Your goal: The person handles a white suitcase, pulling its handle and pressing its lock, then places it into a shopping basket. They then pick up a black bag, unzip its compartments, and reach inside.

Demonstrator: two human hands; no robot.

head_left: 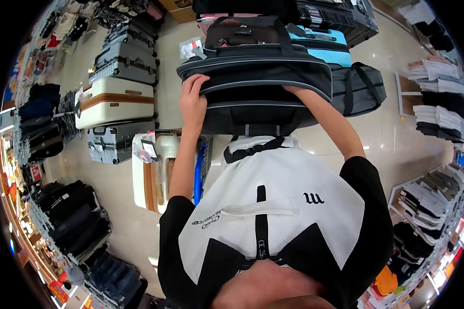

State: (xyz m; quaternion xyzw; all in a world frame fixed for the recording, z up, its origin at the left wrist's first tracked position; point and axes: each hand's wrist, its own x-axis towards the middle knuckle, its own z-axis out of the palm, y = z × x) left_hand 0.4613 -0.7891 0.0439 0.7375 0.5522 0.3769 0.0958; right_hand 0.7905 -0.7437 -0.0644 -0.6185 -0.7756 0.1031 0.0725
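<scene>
A large black travel bag (260, 70) with grey piping lies in front of me, its long top opening spread apart and the inside dark. At its left end, my left hand (194, 91) is closed with bent fingers on the edge of the opening. My right hand (295, 90) reaches into the right part of the opening, and its fingers are hidden behind the bag's edge. Behind the opening stands a dark mesh-like panel with a carry handle (285, 38). A paper tag (192, 49) hangs at the bag's back left.
A grey duffel bag (363, 85) and a light-blue suitcase (327, 44) stand right of the bag. Cream suitcases (116, 113) and silver suitcases (121, 67) line the left. Shelves of folded clothes (438, 77) flank both sides. A blue-framed cart (198, 175) is by my left arm.
</scene>
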